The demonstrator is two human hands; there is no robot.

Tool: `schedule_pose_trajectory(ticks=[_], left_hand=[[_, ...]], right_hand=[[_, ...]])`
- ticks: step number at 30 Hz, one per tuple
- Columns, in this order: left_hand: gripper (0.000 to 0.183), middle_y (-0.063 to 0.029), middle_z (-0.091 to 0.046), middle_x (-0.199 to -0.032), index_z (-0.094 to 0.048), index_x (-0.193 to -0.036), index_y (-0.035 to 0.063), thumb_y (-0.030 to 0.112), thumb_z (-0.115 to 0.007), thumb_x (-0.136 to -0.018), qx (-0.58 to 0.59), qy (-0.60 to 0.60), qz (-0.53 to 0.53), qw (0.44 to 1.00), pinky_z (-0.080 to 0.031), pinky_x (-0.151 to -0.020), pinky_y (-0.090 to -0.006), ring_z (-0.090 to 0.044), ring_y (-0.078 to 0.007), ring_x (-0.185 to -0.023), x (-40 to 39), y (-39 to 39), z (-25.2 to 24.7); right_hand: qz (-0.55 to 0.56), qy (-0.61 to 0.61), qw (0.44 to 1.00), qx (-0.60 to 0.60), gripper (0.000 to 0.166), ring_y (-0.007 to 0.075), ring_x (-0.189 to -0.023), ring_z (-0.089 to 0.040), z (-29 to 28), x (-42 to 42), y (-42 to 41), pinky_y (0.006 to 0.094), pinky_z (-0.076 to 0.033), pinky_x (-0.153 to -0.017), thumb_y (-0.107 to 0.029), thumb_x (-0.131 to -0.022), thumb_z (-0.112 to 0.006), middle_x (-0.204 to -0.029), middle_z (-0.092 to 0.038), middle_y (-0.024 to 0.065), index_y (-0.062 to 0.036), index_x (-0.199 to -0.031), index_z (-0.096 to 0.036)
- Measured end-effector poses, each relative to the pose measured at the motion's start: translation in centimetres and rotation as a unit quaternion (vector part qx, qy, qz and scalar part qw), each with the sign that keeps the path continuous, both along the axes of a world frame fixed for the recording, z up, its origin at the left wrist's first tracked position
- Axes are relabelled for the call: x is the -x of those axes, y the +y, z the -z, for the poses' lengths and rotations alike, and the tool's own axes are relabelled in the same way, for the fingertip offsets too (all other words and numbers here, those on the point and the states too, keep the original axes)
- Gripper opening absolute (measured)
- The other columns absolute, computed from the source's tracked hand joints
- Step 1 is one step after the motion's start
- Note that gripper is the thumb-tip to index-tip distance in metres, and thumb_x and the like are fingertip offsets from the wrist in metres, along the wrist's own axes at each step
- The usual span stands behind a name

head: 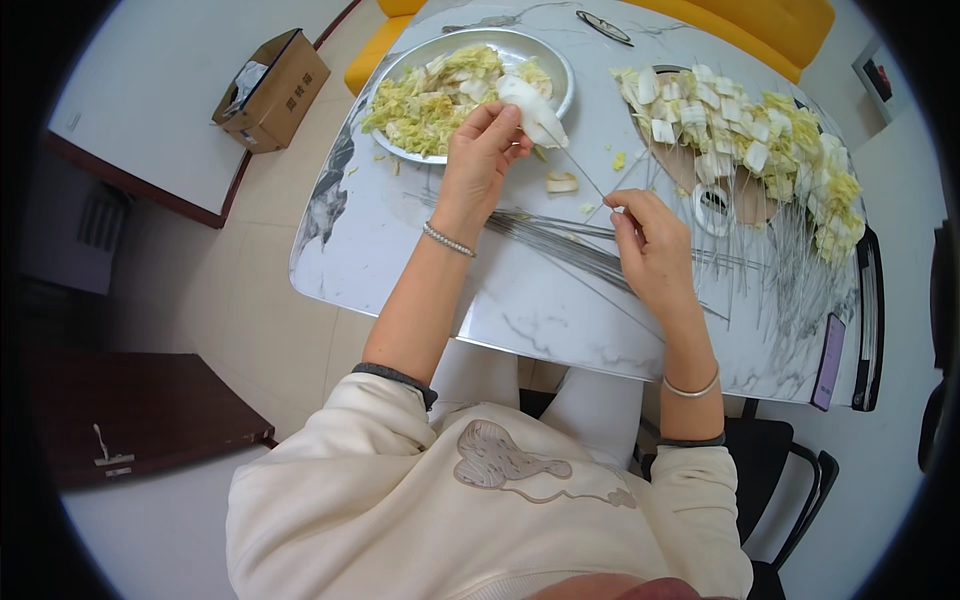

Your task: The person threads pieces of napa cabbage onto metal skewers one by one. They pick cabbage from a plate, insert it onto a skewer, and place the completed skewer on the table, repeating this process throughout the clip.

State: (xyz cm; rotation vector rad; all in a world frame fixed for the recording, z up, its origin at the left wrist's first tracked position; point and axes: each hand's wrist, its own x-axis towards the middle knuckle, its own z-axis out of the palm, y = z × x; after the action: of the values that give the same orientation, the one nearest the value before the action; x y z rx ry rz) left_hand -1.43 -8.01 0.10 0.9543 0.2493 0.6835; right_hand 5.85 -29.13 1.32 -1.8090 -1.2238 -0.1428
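Between the thumb and fingers of my left hand (489, 139) is a pale piece of napa cabbage (534, 111). My right hand (649, 244) pinches a thin metal skewer (585, 171), whose far end meets the cabbage piece. Behind my left hand, a round metal basin (559, 56) holds cut cabbage leaves (427, 97). A loose bundle of metal skewers (562, 244) lies on the table below both hands. To the right, many skewers threaded with cabbage (720, 112) are piled on a round brown board (667, 161), their bare ends pointing towards me.
The marble-patterned table (517, 319) has small cabbage scraps (561, 182) on it. A white ring-shaped object (711, 210) lies by the board. A phone (829, 361) rests at the right edge, and a pair of glasses (604, 28) at the back. A cardboard box (281, 97) stands left, beyond the table.
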Motion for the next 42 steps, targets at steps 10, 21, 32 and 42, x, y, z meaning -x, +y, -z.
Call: schedule_pose_trajectory(ticks=[10,21,32,42], left_hand=[[0.01,-0.0022,-0.063,-0.083,-0.059,-0.096,0.0071,0.016,-0.062,-0.093,-0.026,-0.006,-0.019,0.999,-0.048,-0.066,-0.0247,-0.06,-0.0119,-0.07,0.1,-0.1,0.1],[0.012,-0.0015,-0.063,-0.078,-0.062,-0.09,0.0056,0.017,-0.064,-0.092,-0.034,0.03,0.022,0.999,-0.049,-0.067,-0.0234,-0.061,-0.0097,-0.07,-0.4,-1.4,0.6],[0.012,-0.0031,-0.064,-0.082,-0.061,-0.091,0.0048,0.017,-0.063,-0.092,-0.023,0.037,0.074,0.996,-0.051,-0.072,-0.0247,-0.062,-0.011,-0.074,-0.6,-1.3,1.3],[0.009,-0.002,-0.064,-0.08,-0.061,-0.089,0.0054,0.014,-0.063,-0.091,-0.064,0.077,0.127,0.987,-0.052,-0.071,-0.0255,-0.064,-0.0117,-0.075,-0.9,-3.0,1.8]], right_hand=[[0.002,-0.003,1.0,0.019,0.012,0.0271,-0.062,-0.057,-0.1,0.1,0.0,0.0347,-0.044,-0.057,0.003,-0.082,-0.057,-0.079,-0.061,0.0122,-0.001,-0.092,-0.061],[0.015,-0.008,1.0,0.002,0.012,0.029,-0.065,-0.06,0.3,0.3,0.2,0.0363,-0.046,-0.059,0.004,-0.082,-0.057,-0.08,-0.062,0.0132,-0.0005,-0.093,-0.06],[0.017,-0.014,1.0,-0.006,0.009,0.0304,-0.068,-0.06,0.4,0.3,0.2,0.0369,-0.047,-0.061,0.004,-0.083,-0.056,-0.08,-0.061,0.0137,-0.0002,-0.091,-0.058],[0.043,-0.014,0.999,0.005,0.011,0.0323,-0.071,-0.059,0.9,0.0,0.4,0.0396,-0.046,-0.062,0.0,-0.084,-0.058,-0.081,-0.06,0.0132,-0.0015,-0.094,-0.058]])
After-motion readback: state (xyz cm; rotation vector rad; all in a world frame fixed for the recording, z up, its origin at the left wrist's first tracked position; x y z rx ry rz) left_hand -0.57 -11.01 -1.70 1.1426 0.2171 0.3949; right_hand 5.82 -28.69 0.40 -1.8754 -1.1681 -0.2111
